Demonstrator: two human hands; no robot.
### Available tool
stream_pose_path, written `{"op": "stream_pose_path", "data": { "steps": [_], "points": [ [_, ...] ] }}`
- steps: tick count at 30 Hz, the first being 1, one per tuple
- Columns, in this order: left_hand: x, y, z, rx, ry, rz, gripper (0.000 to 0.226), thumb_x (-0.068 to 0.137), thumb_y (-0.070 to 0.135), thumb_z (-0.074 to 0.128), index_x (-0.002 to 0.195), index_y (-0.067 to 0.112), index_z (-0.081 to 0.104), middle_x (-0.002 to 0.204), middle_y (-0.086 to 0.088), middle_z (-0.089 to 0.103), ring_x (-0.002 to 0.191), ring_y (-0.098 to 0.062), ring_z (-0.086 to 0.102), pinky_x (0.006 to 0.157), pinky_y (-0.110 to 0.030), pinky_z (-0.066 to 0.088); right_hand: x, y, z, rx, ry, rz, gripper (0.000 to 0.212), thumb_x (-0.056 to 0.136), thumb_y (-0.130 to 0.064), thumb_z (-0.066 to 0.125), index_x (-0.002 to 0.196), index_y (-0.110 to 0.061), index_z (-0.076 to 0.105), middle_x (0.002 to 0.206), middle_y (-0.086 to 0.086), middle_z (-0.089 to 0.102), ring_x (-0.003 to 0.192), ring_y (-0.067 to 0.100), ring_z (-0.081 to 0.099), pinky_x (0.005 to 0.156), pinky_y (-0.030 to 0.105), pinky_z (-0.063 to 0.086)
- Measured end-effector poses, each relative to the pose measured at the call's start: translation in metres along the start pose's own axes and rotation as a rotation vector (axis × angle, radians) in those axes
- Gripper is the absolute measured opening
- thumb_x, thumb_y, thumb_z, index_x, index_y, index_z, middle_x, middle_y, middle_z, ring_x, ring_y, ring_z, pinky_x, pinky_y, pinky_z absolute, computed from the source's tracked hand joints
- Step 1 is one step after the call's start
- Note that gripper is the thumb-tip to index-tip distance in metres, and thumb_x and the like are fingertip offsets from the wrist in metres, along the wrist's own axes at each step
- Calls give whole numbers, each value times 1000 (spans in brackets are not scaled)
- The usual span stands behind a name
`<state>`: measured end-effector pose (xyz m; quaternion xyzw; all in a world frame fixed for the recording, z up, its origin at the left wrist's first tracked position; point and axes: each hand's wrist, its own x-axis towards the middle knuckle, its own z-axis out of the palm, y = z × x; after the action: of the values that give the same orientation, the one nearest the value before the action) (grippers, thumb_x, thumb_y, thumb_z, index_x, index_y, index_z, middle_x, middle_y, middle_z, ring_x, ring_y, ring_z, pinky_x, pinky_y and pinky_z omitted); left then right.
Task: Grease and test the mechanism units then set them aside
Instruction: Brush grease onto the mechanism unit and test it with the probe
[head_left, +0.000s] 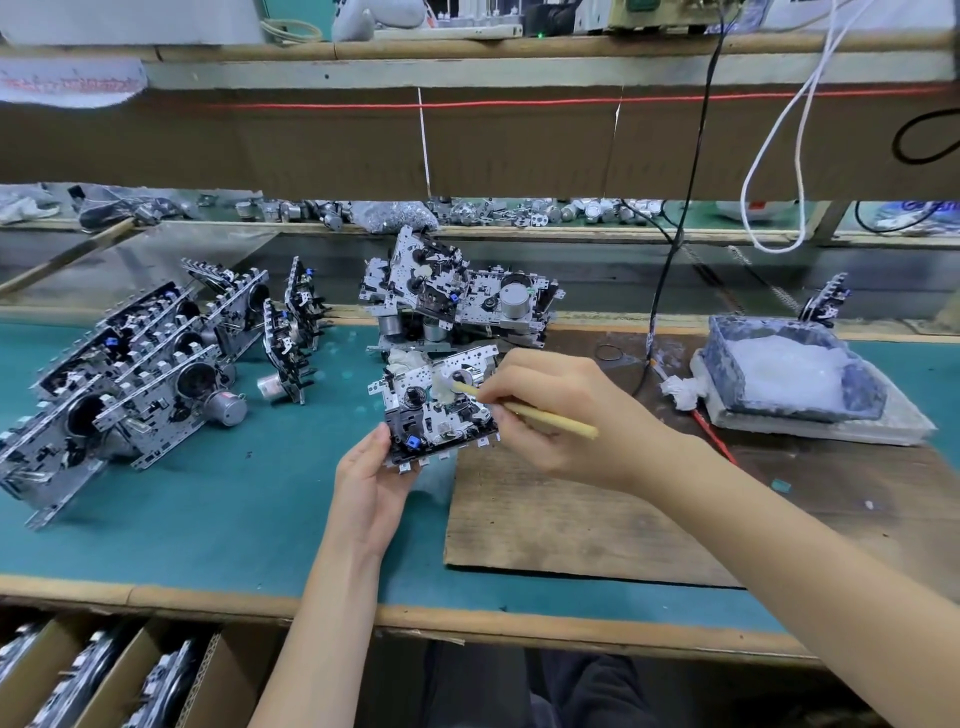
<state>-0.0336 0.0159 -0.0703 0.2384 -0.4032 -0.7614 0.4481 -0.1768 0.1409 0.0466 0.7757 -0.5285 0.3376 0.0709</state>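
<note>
The left hand grips the metal unit (fingers hidden underneath); the right hand pinches a stick, tip touching it.

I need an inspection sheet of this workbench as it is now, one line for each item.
Surface: green mat with a wooden board on its right part.
Job's things: one unit in hand; more units grouped at left; a pile behind; grease tray at right.
Clutter: a black ring and small scraps on the board.
Hands: left hand holds the unit from below; right hand grips a stick, tip on the unit.
Cables: black cable and white cable hang at right.
Surroundings: shelf above; boxes of units below the bench.
</note>
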Motion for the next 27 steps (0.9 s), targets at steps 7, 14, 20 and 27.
{"op": "stream_pose_path", "data": {
  "steps": [7, 14, 20, 27],
  "points": [
    [1, 0, 0, 6, -44, 23, 32, 82, 23, 48, 76, 17, 79, 83, 1, 74, 74, -7, 68, 64, -19, 53, -1, 3, 0, -17, 45, -14, 15, 81, 4, 57, 92, 4, 67, 81, 15, 62, 69, 27, 59, 62, 34, 48],
    [4, -3, -2, -14, -47, 13, 47, 95, 15, 39, 70, 17, 79, 79, 2, 74, 72, -6, 69, 62, -18, 54, -10, 1, -8, -201, 181, 57, 22, 88, -9, 51, 95, 1, 70, 80, 14, 61, 65, 28, 59, 51, 37, 50],
    [7, -6, -5, -49, -40, -2, 51, 97, 14, 37, 68, 19, 78, 78, 5, 74, 70, -5, 68, 61, -16, 53, -39, 24, -26, -657, -47, 640, 29, 100, -25, 36, 112, -7, 55, 116, 14, 45, 95, 31, 50, 61, 34, 39],
    [7, -9, -2, -73, -46, -11, 58, 100, 15, 33, 62, 19, 76, 77, 7, 73, 71, -4, 67, 63, -16, 54, -84, 40, -36, -858, -562, 1050, 30, 92, -10, 44, 122, -10, 47, 130, 16, 33, 116, 31, 40, 89, 34, 38]
  ]
}}
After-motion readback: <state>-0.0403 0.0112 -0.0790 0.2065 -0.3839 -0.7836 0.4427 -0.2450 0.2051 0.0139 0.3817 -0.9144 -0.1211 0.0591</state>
